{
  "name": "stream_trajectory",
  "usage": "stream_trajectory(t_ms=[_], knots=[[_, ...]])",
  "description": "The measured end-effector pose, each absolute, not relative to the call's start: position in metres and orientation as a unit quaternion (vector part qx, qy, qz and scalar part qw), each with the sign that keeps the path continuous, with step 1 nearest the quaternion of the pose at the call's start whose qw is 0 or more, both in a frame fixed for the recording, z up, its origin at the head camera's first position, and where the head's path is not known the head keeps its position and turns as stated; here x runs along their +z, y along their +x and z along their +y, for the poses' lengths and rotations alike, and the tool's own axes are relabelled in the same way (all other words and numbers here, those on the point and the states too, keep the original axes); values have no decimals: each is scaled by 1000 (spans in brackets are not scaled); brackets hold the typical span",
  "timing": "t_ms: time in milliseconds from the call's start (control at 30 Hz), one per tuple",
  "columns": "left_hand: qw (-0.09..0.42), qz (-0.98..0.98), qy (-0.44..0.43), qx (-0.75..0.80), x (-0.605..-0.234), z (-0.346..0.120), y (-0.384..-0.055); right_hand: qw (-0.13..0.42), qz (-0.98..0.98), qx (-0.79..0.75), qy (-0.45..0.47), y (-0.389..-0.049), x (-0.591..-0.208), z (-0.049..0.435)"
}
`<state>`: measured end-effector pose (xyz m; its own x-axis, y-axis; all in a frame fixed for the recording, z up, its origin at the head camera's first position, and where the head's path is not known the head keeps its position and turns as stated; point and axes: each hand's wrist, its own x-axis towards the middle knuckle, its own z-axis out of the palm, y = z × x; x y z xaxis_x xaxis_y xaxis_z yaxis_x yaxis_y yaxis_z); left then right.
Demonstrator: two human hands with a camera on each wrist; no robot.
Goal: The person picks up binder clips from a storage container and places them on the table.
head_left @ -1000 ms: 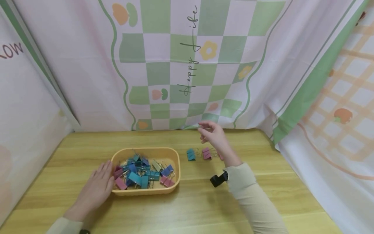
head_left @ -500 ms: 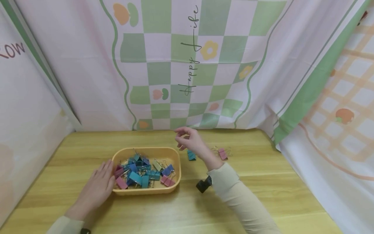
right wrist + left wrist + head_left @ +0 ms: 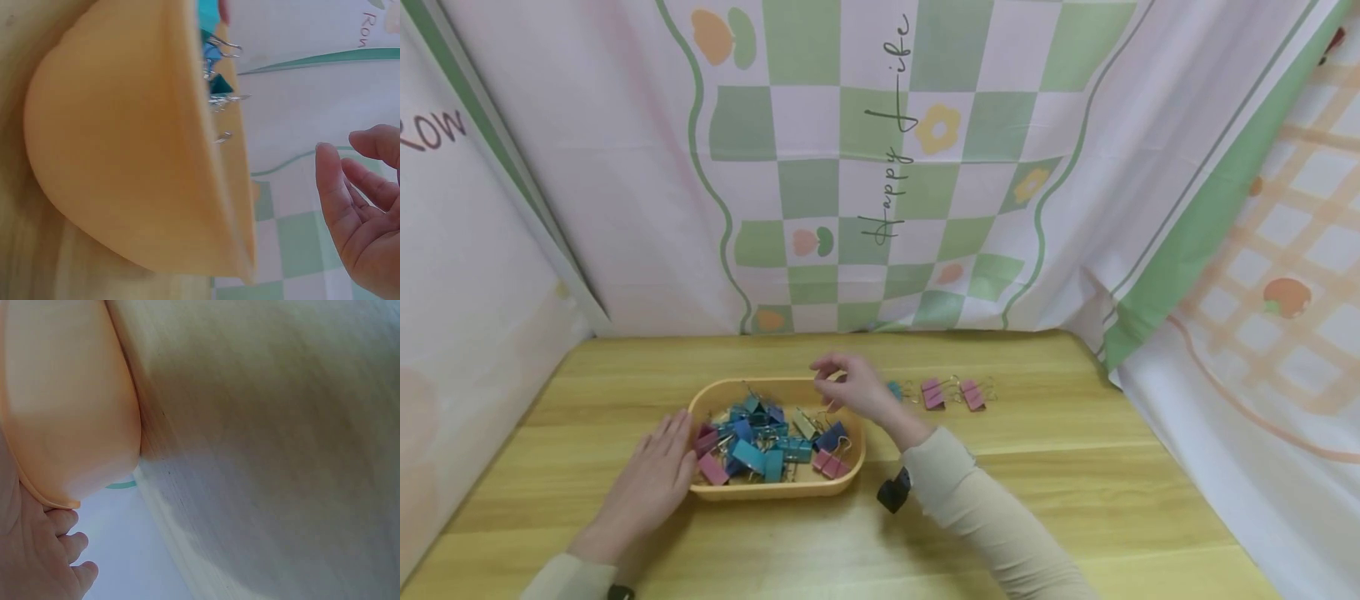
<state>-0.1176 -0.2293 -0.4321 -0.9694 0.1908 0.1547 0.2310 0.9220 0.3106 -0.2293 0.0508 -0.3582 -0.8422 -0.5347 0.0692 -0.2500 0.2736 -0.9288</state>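
A yellow plastic basket (image 3: 767,492) holds a loose heap of binder clips (image 3: 748,454) in teal, blue, pink and pale green. My left hand (image 3: 651,471) rests against the basket's left end, fingers extended along its rim; in the left wrist view, fingertips (image 3: 76,545) show beside the rim. Over the basket's back right corner hovers my right hand (image 3: 853,387), its fingers loosely bent. The right wrist view shows nothing between that hand's thumb and fingers. Right of the basket, a teal binder clip (image 3: 895,390), partly behind my right hand, and two pink binder clips (image 3: 933,394) lie in a row.
The wooden table (image 3: 1037,500) extends around the basket on all sides. A printed curtain (image 3: 880,167) hangs along its back edge, with more cloth (image 3: 482,250) at the left and right. A black wrist camera (image 3: 893,492) hangs below my right wrist.
My right hand has moved left and slightly lower, from above the row of binder clips to the basket's back right corner. My left hand has stayed at the basket's left end.
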Motion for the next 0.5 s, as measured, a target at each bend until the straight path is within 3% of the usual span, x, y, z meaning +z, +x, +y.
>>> stream_trajectory(t_ms=[167,500], knots=[[58,-979,-108,-165,-432,-229,-118,149,791,-548,-228,-241,-386,42],[57,-979,-107,-162,-432,-229,-118,175,799,-537,-206,-242,-406,31]])
